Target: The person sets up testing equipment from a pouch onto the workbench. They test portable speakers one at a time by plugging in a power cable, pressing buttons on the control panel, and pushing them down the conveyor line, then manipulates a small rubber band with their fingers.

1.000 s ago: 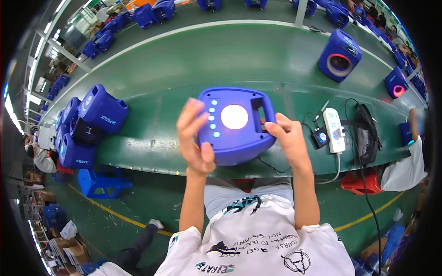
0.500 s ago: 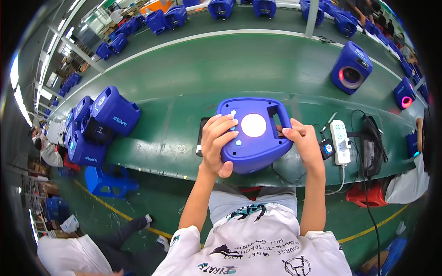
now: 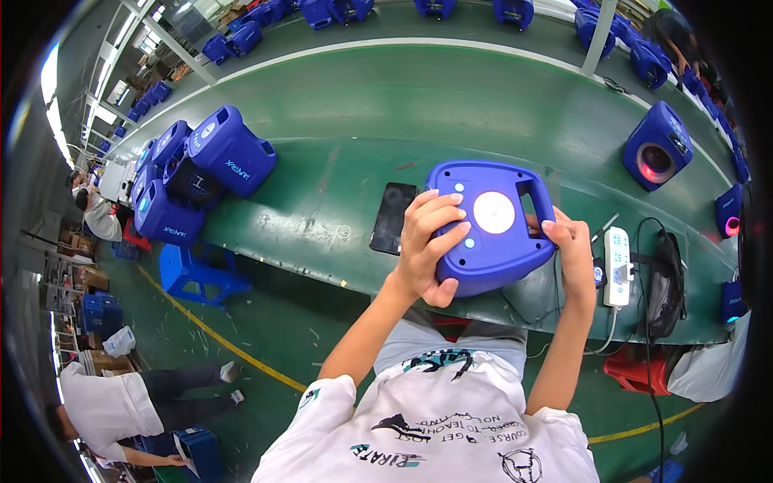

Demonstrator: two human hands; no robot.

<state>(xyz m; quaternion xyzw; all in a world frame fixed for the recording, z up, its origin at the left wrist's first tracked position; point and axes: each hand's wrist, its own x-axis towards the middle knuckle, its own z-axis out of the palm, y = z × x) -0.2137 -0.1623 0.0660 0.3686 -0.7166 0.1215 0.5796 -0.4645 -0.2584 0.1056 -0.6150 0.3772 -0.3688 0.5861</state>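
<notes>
A blue speaker (image 3: 503,262) with a round white light and small lit buttons stands over the green bench (image 3: 306,233) in front of me. My left hand (image 3: 427,245) lies against its left side, fingertips on the row of buttons and thumb at the lower edge. At the right side, my right hand (image 3: 568,245) grips the handle bar, its thumb on top. A black phone (image 3: 393,216) lies on the bench just left of my left hand. The undersides of the fingers on the handle are hidden.
Several blue speakers (image 3: 229,153) are stacked at the left. To the right are a white power strip (image 3: 617,270), cables and a black mesh bag (image 3: 665,286). Another speaker (image 3: 658,145) glows red at the back right. A person (image 3: 121,402) is at the lower left, by a blue stool (image 3: 197,274).
The view has shifted, so the speaker and hands appear farther right. My left hand has come from beside the buttons onto them. The phone has come into view.
</notes>
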